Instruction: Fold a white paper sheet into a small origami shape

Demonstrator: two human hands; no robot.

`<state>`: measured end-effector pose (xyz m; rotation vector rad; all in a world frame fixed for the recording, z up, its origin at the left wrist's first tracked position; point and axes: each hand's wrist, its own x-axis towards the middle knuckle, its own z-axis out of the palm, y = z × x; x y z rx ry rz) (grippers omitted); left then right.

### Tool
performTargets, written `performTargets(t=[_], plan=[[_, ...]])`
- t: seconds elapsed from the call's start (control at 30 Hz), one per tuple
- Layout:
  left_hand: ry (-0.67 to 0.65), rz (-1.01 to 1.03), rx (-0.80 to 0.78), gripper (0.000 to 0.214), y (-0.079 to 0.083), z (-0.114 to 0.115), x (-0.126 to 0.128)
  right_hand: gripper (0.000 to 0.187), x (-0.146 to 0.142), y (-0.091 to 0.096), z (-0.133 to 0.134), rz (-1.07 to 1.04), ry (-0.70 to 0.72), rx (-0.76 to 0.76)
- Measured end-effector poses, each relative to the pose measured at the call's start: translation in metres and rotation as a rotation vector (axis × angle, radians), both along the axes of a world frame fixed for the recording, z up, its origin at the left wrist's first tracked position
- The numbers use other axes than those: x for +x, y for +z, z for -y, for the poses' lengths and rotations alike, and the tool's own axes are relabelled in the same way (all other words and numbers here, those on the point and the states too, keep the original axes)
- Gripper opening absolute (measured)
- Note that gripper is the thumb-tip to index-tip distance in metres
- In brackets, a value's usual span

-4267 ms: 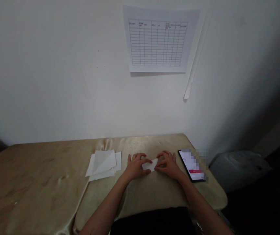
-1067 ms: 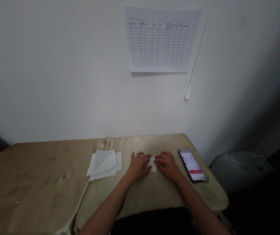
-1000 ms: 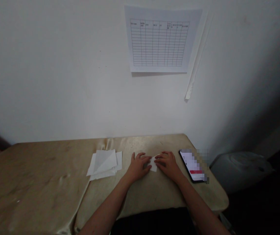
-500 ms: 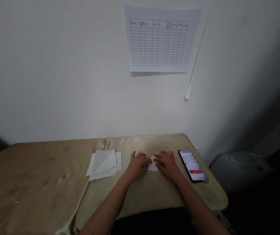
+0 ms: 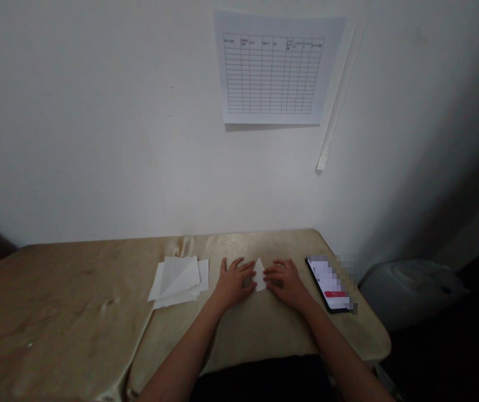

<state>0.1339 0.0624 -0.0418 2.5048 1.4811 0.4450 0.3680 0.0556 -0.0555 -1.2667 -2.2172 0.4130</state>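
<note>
A small piece of folded white paper (image 5: pixel 259 277) lies on the table in front of me, its pointed tip facing the wall. My left hand (image 5: pixel 236 283) is at its left edge, fingers spread and fingertips touching or very near the paper. On the opposite side, my right hand (image 5: pixel 284 281) has its fingers outstretched, with the tips at the paper's right edge. Neither hand is closed around it. Left of my hands is a loose, overlapping stack of white paper sheets (image 5: pixel 178 281).
A lit smartphone (image 5: pixel 329 285) lies right of my right hand, partly pixelated. The tan-covered table (image 5: pixel 84 312) meets a white wall, where a printed grid sheet (image 5: pixel 271 78) hangs. Beyond the table's right edge stands a pale plastic container (image 5: pixel 411 290).
My hands have drawn slightly apart, uncovering more of the folded paper, whose pointed tip now shows. The paper stack and phone stay in place.
</note>
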Motion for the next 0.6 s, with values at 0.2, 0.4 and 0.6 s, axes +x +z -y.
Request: performTargets(t=[0.2,0.4,0.6], plan=[[-0.013,0.033,-0.058,0.033,0.0040,-0.0022,-0.0037,0.026,-0.0002,0.0009,0.0006,-0.017,-0.005,-0.043],[-0.027,0.037,-0.039,0.029,0.0102,-0.0029,-0.0093,0.028,0.0007,-0.0002,-0.0013,-0.029,-0.010,-0.042],[-0.005,0.013,0.014,0.029,0.0074,-0.0027,-0.0069,0.024,-0.0001,0.0042,0.0026,-0.025,0.009,-0.055]])
